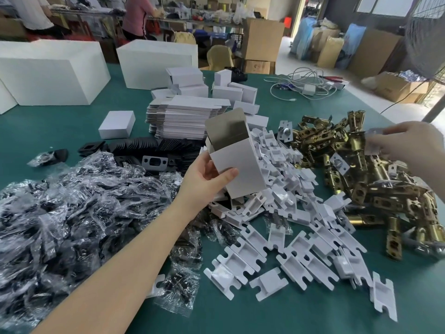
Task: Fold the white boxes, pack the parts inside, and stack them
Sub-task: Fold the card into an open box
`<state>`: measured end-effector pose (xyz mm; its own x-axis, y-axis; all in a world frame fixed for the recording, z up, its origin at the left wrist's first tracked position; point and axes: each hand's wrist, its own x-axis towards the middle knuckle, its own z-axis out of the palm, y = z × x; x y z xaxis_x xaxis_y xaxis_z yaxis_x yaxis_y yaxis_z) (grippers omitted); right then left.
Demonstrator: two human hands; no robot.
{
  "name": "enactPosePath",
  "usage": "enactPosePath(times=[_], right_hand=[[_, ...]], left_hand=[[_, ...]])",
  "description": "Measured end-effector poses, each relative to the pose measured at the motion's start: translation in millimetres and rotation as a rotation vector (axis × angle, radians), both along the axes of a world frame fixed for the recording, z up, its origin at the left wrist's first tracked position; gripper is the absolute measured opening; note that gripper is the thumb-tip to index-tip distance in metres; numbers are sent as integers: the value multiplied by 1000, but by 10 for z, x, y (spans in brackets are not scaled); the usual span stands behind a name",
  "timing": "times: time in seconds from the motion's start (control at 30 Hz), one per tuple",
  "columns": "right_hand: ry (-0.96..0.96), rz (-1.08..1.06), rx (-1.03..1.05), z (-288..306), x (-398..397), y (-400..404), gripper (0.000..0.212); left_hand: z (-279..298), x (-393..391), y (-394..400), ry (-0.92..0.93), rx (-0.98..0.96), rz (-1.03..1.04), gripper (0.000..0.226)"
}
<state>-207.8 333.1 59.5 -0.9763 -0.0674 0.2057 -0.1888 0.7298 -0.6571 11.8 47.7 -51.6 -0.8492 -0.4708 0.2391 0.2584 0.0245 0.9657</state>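
My left hand [207, 177] grips a small white box [237, 162], folded into shape with its top flap open and its grey inside showing, held above the table's middle. My right hand [407, 145] is at the right edge over the pile of brass latch parts [361, 179], pinching a clear plastic bag with a part in it. A stack of flat unfolded white boxes [183, 116] lies behind the held box. White card inserts [289, 225] are strewn across the middle. Folded closed boxes [228, 91] are piled at the back; one lone closed box [117, 124] sits left.
A heap of bagged black screws [72, 213] fills the left. Black plates [149, 150] lie in a row beside it. Large white cartons [55, 73] stand at the back left, cables [303, 86] at the back right. People work at far benches.
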Motion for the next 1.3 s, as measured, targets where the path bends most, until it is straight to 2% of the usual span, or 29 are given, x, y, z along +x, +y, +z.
enactPosePath(times=[0.07, 0.13, 0.27, 0.37, 0.43, 0.53, 0.63, 0.67, 0.73, 0.8, 0.87, 0.97, 1.2, 1.3], right_hand=[[-23, 12, -116, 49, 16, 3, 24], [43, 87, -99, 84, 72, 0, 19], [464, 359, 413, -57, 262, 57, 13], [607, 548, 636, -289, 364, 87, 12], [576, 582, 839, -434, 414, 25, 17], [351, 552, 1046, -495, 361, -117, 30], [-77, 662, 899, -277, 191, -218, 50], [-126, 664, 812, -204, 137, -255, 50], [30, 601, 676, -143, 55, -370, 38], [175, 600, 694, -183, 64, -543, 29], [174, 655, 825, -272, 128, -708, 34], [199, 618, 990, -358, 168, -825, 39], [149, 656, 901, -191, 29, -654, 42], [43, 653, 737, -20, 50, -388, 51]], left_hand=[[-6, 2, -6, 3, 1, -2, 41], [-13, 1, -11, 4, 1, -6, 40], [-17, -2, -20, -1, -7, -4, 39], [-19, -4, -22, -2, -15, 2, 40], [-18, -3, -20, 3, -17, 3, 40], [-12, 3, -9, 3, -12, 4, 41], [-11, 1, -9, -2, -2, 5, 42], [-10, -1, -11, -4, -1, 4, 42], [-6, -7, -13, -5, 0, -1, 43], [-10, -10, -14, 1, 8, -4, 44], [-13, -5, -12, 8, 21, -9, 45], [-21, -2, -14, 18, 27, -20, 46], [-11, -1, -9, 35, 48, -30, 53], [3, -1, -8, 55, 49, -27, 47]])
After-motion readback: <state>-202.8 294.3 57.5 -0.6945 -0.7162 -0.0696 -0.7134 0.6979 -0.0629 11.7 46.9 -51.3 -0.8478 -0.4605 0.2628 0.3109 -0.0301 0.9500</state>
